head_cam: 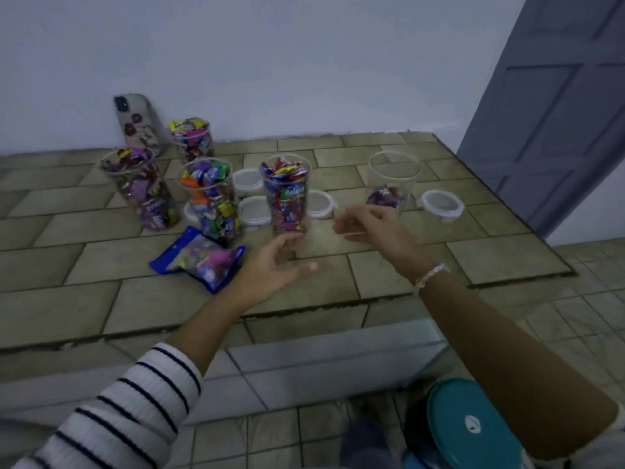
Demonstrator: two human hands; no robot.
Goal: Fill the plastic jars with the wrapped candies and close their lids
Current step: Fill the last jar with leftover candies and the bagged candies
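Observation:
Several clear plastic jars stand lidless on a tile-patterned mat [372,265]. Three at the left [143,189] [192,138] [211,198] and a middle jar [286,194] are heaped with wrapped candies. A jar at the right [392,179] holds only a few candies at its bottom. White-rimmed lids [248,181] [255,209] [321,203] [441,204] lie flat between the jars. A blue candy bag [199,258] lies in front. My left hand [280,262] hovers empty, just before the middle jar, fingers relaxed. My right hand [368,225] hangs loosely curled between the middle and right jars, holding nothing.
A phone [138,123] leans against the white wall at the back left. A grey door [558,113] stands at the right. A teal round lid or stool [473,428] sits near my knees at the bottom right. Floor tiles surround the mat.

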